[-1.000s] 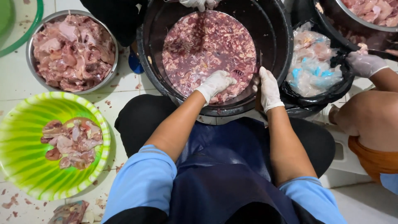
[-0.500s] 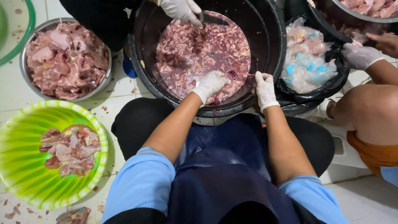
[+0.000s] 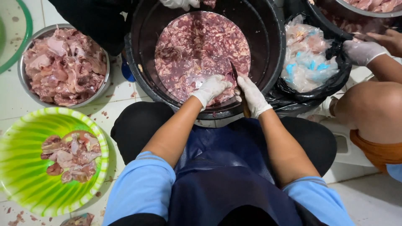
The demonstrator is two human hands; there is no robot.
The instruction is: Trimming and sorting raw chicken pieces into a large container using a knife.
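We see both of the person's gloved hands at the near rim of a big black tub (image 3: 272, 62) that is filled with raw meat pieces in reddish liquid (image 3: 201, 46). The left hand (image 3: 210, 88) is curled, with the fingers bent down into the meat at the near edge of the tub, and it seems to grip a piece of meat (image 3: 220, 97) just under it, though we cannot tell how firmly. The right hand (image 3: 252, 95) is just beside the left one, almost touching it, and it is closed around the handle of a knife (image 3: 234, 75), whose dark blade points away from the hand over the meat. Beyond both hands, at the far rim of the tub, another person's gloved hand (image 3: 178, 3) shows. To the right of the right hand stands a black bag (image 3: 318, 90) with crumpled clear plastic bags inside, and a co-worker's gloved hand (image 3: 363, 50) touches its far edge. Well to the left of the left hand there is a metal bowl (image 3: 25, 90) full of pale meat pieces, and nearer to us a green striped bowl (image 3: 25, 175) with a few pieces, both on the tiled floor (image 3: 8, 113).
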